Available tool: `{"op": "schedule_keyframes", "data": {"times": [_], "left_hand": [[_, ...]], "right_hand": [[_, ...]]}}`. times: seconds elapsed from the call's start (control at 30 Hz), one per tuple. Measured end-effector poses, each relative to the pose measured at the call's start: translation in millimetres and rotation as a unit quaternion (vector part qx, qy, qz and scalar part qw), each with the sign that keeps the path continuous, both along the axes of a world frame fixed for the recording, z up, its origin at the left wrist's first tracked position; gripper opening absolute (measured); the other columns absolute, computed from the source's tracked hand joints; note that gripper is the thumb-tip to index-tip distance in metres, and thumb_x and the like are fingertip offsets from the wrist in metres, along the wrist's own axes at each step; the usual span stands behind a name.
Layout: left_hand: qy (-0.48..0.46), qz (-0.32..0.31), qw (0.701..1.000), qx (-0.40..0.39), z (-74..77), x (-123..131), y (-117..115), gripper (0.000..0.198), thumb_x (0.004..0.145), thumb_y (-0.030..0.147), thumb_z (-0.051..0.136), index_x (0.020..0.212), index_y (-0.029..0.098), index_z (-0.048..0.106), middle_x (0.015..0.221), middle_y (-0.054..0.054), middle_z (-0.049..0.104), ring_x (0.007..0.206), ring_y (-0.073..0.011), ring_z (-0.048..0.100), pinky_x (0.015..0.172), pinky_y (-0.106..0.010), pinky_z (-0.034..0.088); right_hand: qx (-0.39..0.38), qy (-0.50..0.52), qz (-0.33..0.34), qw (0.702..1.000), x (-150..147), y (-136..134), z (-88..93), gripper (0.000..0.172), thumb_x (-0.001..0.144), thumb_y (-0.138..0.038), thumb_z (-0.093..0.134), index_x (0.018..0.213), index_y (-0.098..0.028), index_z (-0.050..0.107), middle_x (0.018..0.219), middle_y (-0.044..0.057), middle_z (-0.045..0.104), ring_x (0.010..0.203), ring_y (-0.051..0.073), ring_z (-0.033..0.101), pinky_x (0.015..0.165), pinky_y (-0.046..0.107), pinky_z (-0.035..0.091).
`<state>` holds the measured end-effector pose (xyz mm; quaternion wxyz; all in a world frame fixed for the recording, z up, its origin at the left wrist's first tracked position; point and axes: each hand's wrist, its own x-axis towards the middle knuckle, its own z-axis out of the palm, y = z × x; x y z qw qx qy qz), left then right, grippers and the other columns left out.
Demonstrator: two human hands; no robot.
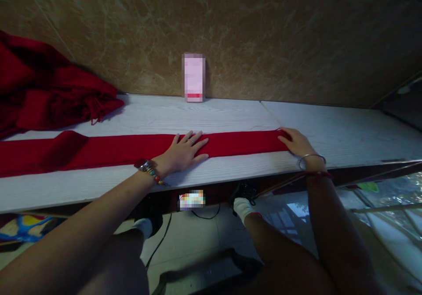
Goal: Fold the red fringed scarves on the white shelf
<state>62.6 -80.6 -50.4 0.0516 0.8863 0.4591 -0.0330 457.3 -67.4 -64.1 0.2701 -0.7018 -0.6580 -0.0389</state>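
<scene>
A long red scarf (244, 143), folded into a narrow strip, lies flat along the white wood-grain table (237, 110). My left hand (184, 151) rests flat on the middle of the strip, fingers spread, gripping nothing. At the strip's right end, my right hand (296, 141) has its thumb and fingers closed on the edge of the cloth; part of its grip is hidden. Toward the left the strip has a raised, bulging fold (70, 143). Behind that part sits a heap of red fringed fabric (49, 92), rumpled.
A blurred pink rectangular object (194, 77) leans on the brown marbled wall (138, 35) behind the table. Below the table's front edge are a blurred lit device (191, 199), dark cables (160, 240) and my legs. Shiny clear wrapping (402, 194) lies at lower right.
</scene>
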Motion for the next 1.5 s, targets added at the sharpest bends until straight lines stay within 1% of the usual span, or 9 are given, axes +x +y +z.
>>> {"op": "schedule_keyframes", "data": {"times": [0.07,0.27,0.5,0.7,0.8,0.93,1.07,1.2,1.5], "left_hand": [[0.010,-0.005,1.000,0.004,-1.8,-9,4,0.059,0.093,0.054,0.023,0.146,0.027,0.023,0.155,-0.005,0.015,0.140,-0.0319,0.016,0.109,-0.055,0.017],[0.042,0.010,0.999,0.018,-7.5,-64,20,0.056,0.093,0.051,0.023,0.145,0.028,0.025,0.155,-0.004,0.017,0.140,-0.0286,0.018,0.110,-0.049,0.019],[0.027,-0.012,0.999,-0.027,-5.2,-106,29,0.062,0.089,0.057,0.026,0.144,0.028,0.029,0.153,-0.005,0.023,0.138,-0.0319,0.022,0.107,-0.051,0.023],[0.011,-0.004,1.000,-0.029,-3.3,-107,27,0.066,0.087,0.061,0.024,0.143,0.027,0.032,0.153,-0.005,0.023,0.139,-0.0301,0.022,0.109,-0.050,0.021],[0.013,0.005,1.000,-0.028,-2.8,-104,27,0.070,0.085,0.063,0.024,0.142,0.023,0.035,0.152,-0.009,0.024,0.138,-0.0309,0.023,0.109,-0.050,0.021],[0.020,0.008,1.000,-0.022,-2.2,-101,27,0.073,0.084,0.065,0.024,0.141,0.021,0.036,0.152,-0.010,0.025,0.137,-0.0309,0.026,0.108,-0.050,0.023],[0.023,0.015,1.000,-0.014,-1.1,-99,25,0.069,0.085,0.061,0.027,0.141,0.022,0.037,0.151,-0.010,0.027,0.137,-0.0297,0.027,0.108,-0.048,0.024],[0.026,0.027,0.999,-0.022,-1.2,-96,24,0.068,0.085,0.057,0.029,0.141,0.019,0.037,0.151,-0.011,0.027,0.137,-0.0302,0.025,0.109,-0.049,0.023],[0.003,0.015,1.000,-0.016,-4.2,-99,26,0.072,0.084,0.065,0.024,0.139,0.022,0.039,0.151,-0.010,0.028,0.136,-0.0321,0.028,0.107,-0.051,0.024]], "right_hand": [[-0.035,-0.035,0.027,0.998,-3,4,-9.7,0.027,0.076,-0.023,0.052,0.098,-0.020,0.068,0.102,0.012,0.069,0.099,0.027,0.061,0.092,0.046,0.045],[-0.052,-0.091,0.001,0.995,9,5,-16.6,0.033,0.077,-0.028,0.057,0.109,-0.020,0.065,0.100,0.013,0.068,0.097,0.029,0.061,0.088,0.046,0.048],[-0.099,-0.104,0.087,0.986,-15,5,-4.4,0.017,0.076,-0.021,0.059,0.089,-0.021,0.070,0.094,0.008,0.069,0.094,0.023,0.062,0.088,0.039,0.047],[-0.078,-0.100,0.026,0.992,-27,-3,29.4,0.024,0.083,-0.019,0.048,0.091,-0.015,0.070,0.094,0.013,0.068,0.095,0.025,0.062,0.088,0.040,0.047],[-0.043,-0.095,0.095,0.990,-35,-8,39.7,0.037,0.079,-0.020,0.055,0.114,-0.016,0.062,0.115,0.013,0.062,0.111,0.026,0.056,0.100,0.043,0.041],[-0.077,-0.096,0.217,0.968,-62,-4,31.7,0.054,0.077,-0.033,0.062,0.130,-0.023,0.050,0.134,0.009,0.050,0.124,0.026,0.045,0.103,0.045,0.038],[-0.122,-0.125,0.197,0.965,-82,15,17.1,0.034,0.082,-0.031,0.059,0.114,-0.023,0.062,0.114,0.011,0.063,0.108,0.026,0.056,0.093,0.045,0.045],[-0.117,-0.140,0.203,0.962,-81,24,19.9,0.012,0.077,-0.022,0.063,0.086,-0.022,0.070,0.089,0.008,0.067,0.088,0.023,0.061,0.082,0.039,0.048],[-0.096,-0.045,0.154,0.982,-77,11,36.8,0.012,0.078,-0.018,0.055,0.078,-0.020,0.067,0.077,0.004,0.069,0.075,0.020,0.061,0.073,0.034,0.046]]}}
